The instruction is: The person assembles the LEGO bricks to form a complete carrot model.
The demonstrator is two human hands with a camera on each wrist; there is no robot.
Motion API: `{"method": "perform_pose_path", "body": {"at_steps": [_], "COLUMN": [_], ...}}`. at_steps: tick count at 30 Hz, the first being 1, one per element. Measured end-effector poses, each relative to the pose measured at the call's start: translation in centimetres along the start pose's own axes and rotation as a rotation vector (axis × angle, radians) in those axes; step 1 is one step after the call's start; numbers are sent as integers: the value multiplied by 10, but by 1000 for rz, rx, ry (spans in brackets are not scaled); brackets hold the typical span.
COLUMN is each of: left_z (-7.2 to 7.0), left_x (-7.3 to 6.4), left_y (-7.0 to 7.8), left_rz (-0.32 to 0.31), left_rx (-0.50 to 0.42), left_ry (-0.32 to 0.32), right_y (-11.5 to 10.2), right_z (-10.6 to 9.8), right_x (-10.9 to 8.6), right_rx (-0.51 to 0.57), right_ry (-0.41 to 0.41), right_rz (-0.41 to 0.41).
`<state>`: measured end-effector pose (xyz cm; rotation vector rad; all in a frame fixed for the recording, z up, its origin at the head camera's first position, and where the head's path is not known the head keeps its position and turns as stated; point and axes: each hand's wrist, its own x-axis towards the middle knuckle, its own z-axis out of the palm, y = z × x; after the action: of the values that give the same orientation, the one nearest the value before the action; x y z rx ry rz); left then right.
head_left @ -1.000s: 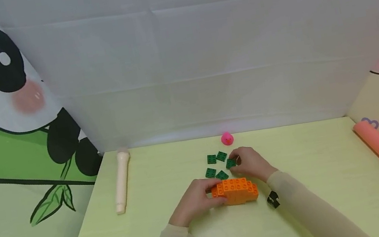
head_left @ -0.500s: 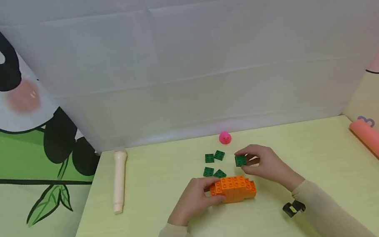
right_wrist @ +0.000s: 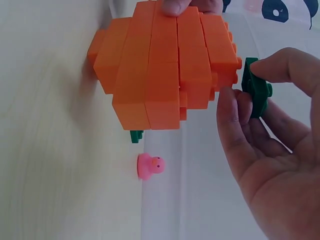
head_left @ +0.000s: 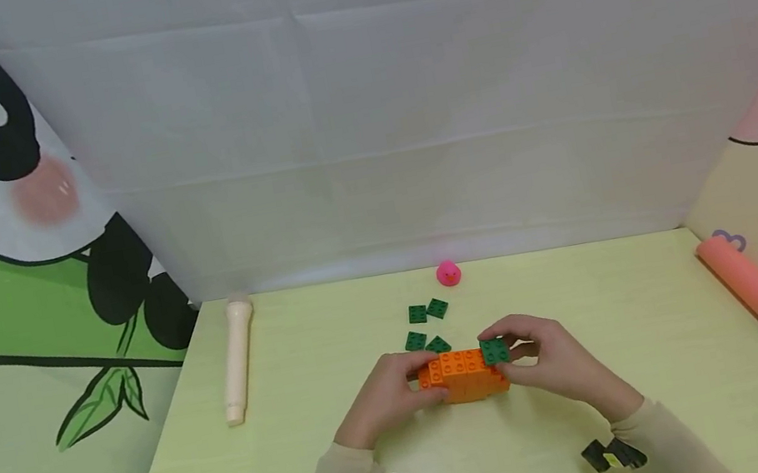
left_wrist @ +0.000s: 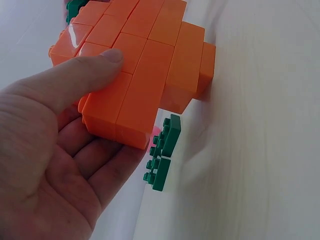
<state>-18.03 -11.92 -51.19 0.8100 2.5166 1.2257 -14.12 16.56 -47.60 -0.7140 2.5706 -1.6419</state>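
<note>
An orange block build point(head_left: 467, 380), made of several stacked toy bricks with studs on top, is gripped at its left end by my left hand point(head_left: 393, 393). In the left wrist view the thumb lies across its side and the fingers curl behind it. My right hand point(head_left: 548, 357) pinches a flat green brick point(head_left: 495, 350) between thumb and fingers, close over the build's right end. The right wrist view shows this green brick point(right_wrist: 256, 89) a small gap away from the orange studs. Several loose green bricks point(head_left: 416, 341) lie on the table just behind the build.
A pink rubber duck point(head_left: 449, 273) stands at the back of the table point(head_left: 320, 331). A pale wooden rolling pin point(head_left: 239, 361) lies at the left. At the right edge is a salmon-coloured cylinder with a black handle point(head_left: 752, 280). A white cloth wall point(head_left: 369, 137) rises behind.
My right hand has picked up one green brick from the group, drawn it right, then brought it over the orange build's right end. The left hand keeps its grip.
</note>
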Motion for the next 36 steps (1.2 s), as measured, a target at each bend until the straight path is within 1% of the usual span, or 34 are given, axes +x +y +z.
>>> {"method": "perform_pose_path", "body": {"at_steps": [9,19,25,27,30,36], "left_z": [-1,0,0,0,0,-1], "left_x": [0,1,1,1,1,0], "left_y": [-1,-1,-2,-1,-1,1], "left_rz": [8,7,15,12,2,3], "left_rx": [-6,5,9,6,1,-1], "left_ry": [-5,-11,-5,-5,-8,-9], "right_y": [3,5,5,5,5,6], "right_z": [7,5,5,4,4,2], "right_x": [-3,1,4,4,4,5], "right_rx": [66,56,39,40,47,67], "right_ry": [-3,-13,-37,-44,-53,-84], "right_rz": [19,28,-18,-20,-4,29]}}
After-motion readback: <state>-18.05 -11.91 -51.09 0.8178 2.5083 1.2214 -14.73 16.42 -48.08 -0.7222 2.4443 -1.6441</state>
